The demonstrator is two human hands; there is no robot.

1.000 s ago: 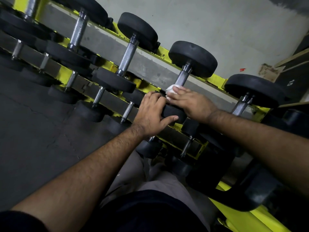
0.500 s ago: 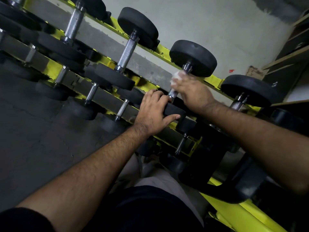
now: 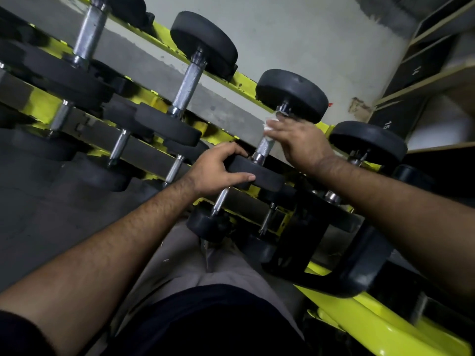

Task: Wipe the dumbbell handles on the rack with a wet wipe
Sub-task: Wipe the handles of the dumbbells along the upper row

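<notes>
A yellow rack [image 3: 401, 332] holds rows of black dumbbells with chrome handles. My left hand [image 3: 218, 170] grips the near black head [image 3: 267, 177] of one top-row dumbbell. My right hand [image 3: 300, 142] holds a white wet wipe [image 3: 270, 125] wrapped round the far end of that dumbbell's chrome handle [image 3: 263, 147], just below its far head [image 3: 293, 95]. Only a small part of the wipe shows past my fingers.
Neighbouring dumbbells lie to the left [image 3: 187, 83] and right [image 3: 367, 141] on the top row, with smaller ones [image 3: 218, 204] on the lower rows. Wooden shelves [image 3: 437, 78] stand at the right. A grey wall rises behind the rack and dark floor lies at the left.
My right hand has slid the wipe up the handle from the near head towards the far head. My left hand has stayed on the near head.
</notes>
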